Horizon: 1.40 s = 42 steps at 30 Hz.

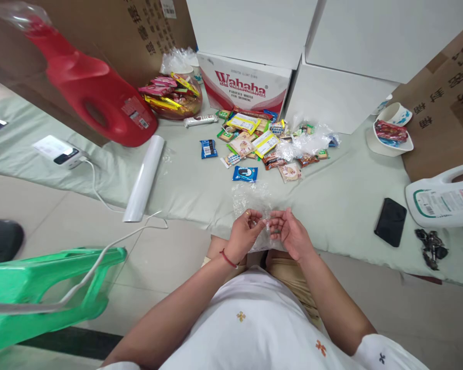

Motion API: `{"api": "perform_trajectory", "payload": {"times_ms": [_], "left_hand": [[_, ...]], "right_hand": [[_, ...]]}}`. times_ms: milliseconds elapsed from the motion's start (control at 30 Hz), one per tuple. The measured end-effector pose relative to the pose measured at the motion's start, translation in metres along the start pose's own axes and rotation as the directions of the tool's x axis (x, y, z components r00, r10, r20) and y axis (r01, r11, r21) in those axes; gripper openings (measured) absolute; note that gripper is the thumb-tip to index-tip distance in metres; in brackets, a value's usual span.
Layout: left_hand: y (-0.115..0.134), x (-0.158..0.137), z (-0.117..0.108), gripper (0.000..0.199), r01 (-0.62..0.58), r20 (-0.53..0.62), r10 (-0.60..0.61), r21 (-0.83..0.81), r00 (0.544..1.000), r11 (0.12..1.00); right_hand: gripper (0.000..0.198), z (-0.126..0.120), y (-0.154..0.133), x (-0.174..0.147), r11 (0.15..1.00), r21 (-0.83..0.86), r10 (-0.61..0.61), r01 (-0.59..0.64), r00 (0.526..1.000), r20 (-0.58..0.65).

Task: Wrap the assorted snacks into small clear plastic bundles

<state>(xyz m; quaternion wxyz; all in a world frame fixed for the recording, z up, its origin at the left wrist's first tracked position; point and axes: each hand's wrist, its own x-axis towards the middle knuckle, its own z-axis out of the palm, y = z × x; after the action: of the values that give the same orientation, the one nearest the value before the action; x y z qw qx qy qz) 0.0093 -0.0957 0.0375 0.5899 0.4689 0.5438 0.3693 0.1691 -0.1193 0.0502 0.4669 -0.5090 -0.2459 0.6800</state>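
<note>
A crumpled clear plastic bag (pixel 250 198) is held at the near edge of the desk (pixel 193 195), which is covered in pale green cloth. Its long axis is laid near to far, with the far end angled slightly left, toward a heap of small wrapped snacks (pixel 243 145). By the left grip (pixel 247 231), bent fingers and thumb are closed on the plastic; the right grip (pixel 292 231) is held half open, its fingertips placed at the bag, and whether anything is pinched there cannot be told. A red plastic jug (pixel 104 85) and a rolled glossy white sheet (pixel 143 180) are seen at left; a white plastic bottle (pixel 443 198) and a black phone (pixel 390 222) are set at right. The far side is lined with white boxes (pixel 343 97). At near left, a green plastic stool (pixel 19 282) is seen above the pale tiled floor (pixel 165 262).
</note>
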Motion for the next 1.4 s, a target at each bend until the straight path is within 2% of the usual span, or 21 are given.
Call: {"api": "perform_trajectory", "payload": {"times_ms": [133, 200, 300, 400, 533, 633, 733, 833, 933, 1067, 1233, 1400], "left_hand": [[-0.004, 0.0, 0.001, 0.028, -0.053, 0.004, 0.053, 0.06, 0.999, 0.997], [-0.005, -0.003, 0.002, 0.028, -0.062, 0.033, 0.06, 0.051, 0.998, 0.997], [-0.007, -0.005, 0.001, 0.024, -0.05, 0.017, 0.05, 0.024, 0.999, 0.998], [-0.007, -0.006, -0.002, 0.016, -0.07, -0.037, 0.072, 0.044, 0.997, 0.997], [-0.001, -0.006, 0.0, 0.02, -0.114, -0.032, 0.118, 0.113, 0.992, 0.987], [0.003, -0.006, 0.007, 0.023, -0.163, -0.013, 0.168, 0.193, 0.986, 0.968], [0.003, -0.004, 0.012, 0.014, -0.228, -0.034, 0.241, 0.22, 0.97, 0.949], [0.002, -0.001, 0.011, 0.015, -0.23, -0.058, 0.246, 0.205, 0.968, 0.951], [0.002, 0.002, 0.008, 0.018, -0.175, -0.064, 0.19, 0.186, 0.98, 0.967], [0.004, 0.001, 0.007, 0.022, -0.123, -0.054, 0.131, 0.134, 0.99, 0.983], [0.007, -0.004, 0.01, 0.029, -0.131, 0.01, 0.131, 0.097, 0.991, 0.987], [0.012, -0.008, 0.013, 0.032, -0.155, 0.054, 0.149, 0.126, 0.987, 0.98]], "right_hand": [[0.048, -0.009, 0.006, 0.002, 0.971, -0.237, -0.054, 0.034, 0.995, -0.08], [0.042, -0.012, 0.008, 0.005, 0.96, -0.279, -0.066, 0.034, 0.992, -0.105], [0.041, -0.012, 0.008, 0.007, 0.971, -0.235, -0.07, 0.037, 0.989, -0.131], [0.042, -0.011, 0.004, 0.006, 0.988, -0.157, -0.015, -0.005, 0.992, -0.122], [0.042, -0.009, 0.002, 0.004, 0.992, -0.115, 0.037, -0.048, 0.994, -0.101], [0.04, -0.008, 0.004, 0.002, 0.986, -0.164, -0.009, -0.002, 0.998, -0.064], [0.036, -0.007, 0.006, 0.001, 0.956, -0.279, -0.104, 0.092, 0.994, -0.027], [0.036, -0.01, 0.005, 0.002, 0.928, -0.352, -0.168, 0.122, 0.981, -0.101], [0.037, -0.013, 0.003, 0.004, 0.942, -0.319, -0.168, 0.106, 0.971, -0.173], [0.04, -0.012, -0.001, 0.003, 0.97, -0.227, -0.129, 0.082, 0.971, -0.2], [0.045, -0.011, -0.008, -0.003, 0.994, -0.113, -0.016, 0.0, 0.989, -0.145], [0.044, -0.011, -0.009, -0.006, 0.993, -0.115, -0.043, 0.029, 0.992, -0.122]]}}
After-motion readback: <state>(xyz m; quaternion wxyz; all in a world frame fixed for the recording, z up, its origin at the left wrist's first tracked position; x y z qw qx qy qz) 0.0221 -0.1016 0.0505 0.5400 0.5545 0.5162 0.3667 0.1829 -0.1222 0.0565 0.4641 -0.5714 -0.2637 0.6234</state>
